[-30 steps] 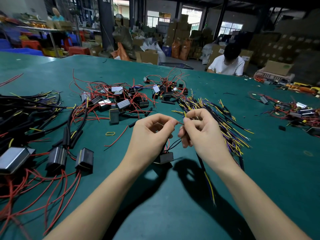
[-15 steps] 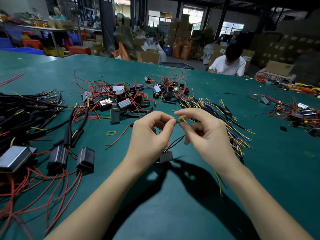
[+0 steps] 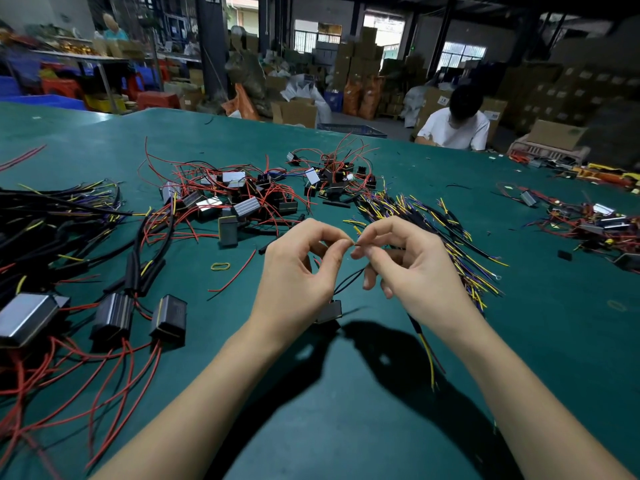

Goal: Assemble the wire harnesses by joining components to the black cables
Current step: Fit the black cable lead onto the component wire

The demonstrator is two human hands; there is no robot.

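Table (image 3: 346, 427) matt green mat; modules (image 3: 29, 317) glossy metal w/ ribbed sides; wires (image 3: 114, 362) smooth plastic insul

a yellow rubber band (image 3: 220, 266) lies on the green table (image 3: 346, 427). behind it, a person in a white shirt (image 3: 453, 128) sits among stacked cardboard boxes (image 3: 360, 60).

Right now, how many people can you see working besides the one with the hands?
2. A person in a white shirt sits at the table's far side, and another person stands far back left. Others may be hidden.
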